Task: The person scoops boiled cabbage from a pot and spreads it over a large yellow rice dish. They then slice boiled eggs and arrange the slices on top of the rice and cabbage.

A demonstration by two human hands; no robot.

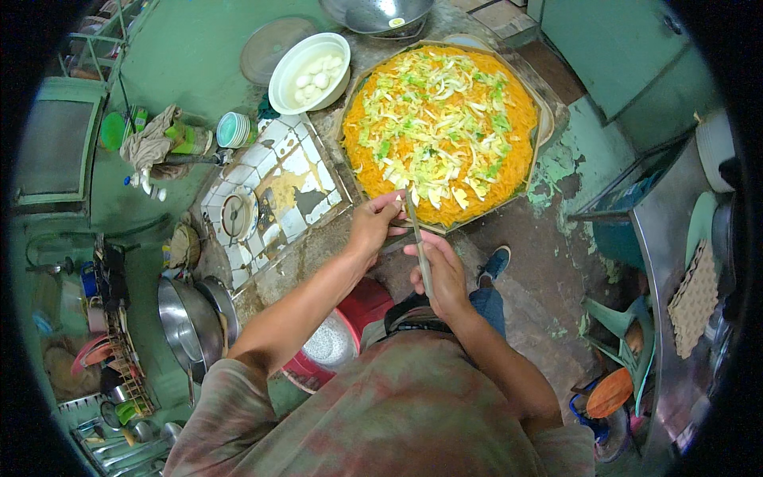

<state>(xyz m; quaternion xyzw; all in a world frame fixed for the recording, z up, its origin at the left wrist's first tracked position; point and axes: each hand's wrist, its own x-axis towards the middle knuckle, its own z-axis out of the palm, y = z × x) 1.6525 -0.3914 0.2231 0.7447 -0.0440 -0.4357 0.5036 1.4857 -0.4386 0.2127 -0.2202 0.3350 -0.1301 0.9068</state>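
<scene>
A big flat woven tray [556, 119] holds orange noodles [517, 171] topped with chopped pale green cabbage [429, 111]. My right hand [441, 274] grips a long knife [417, 238] whose blade points up toward the tray's near edge. My left hand [373, 222] is at the tray's near rim, fingers pinched around a small pale piece against the blade; what the piece is I cannot tell. A white bowl [286, 83] of peeled boiled eggs [318, 75] stands to the left of the tray.
A tiled counter [278, 187] with a small strainer lies left of the tray. A metal wok [373, 12] is behind it. Steel basins [191, 318] and a red bucket [369, 302] stand below left. A steel table [668, 238] with an egg carton is on the right.
</scene>
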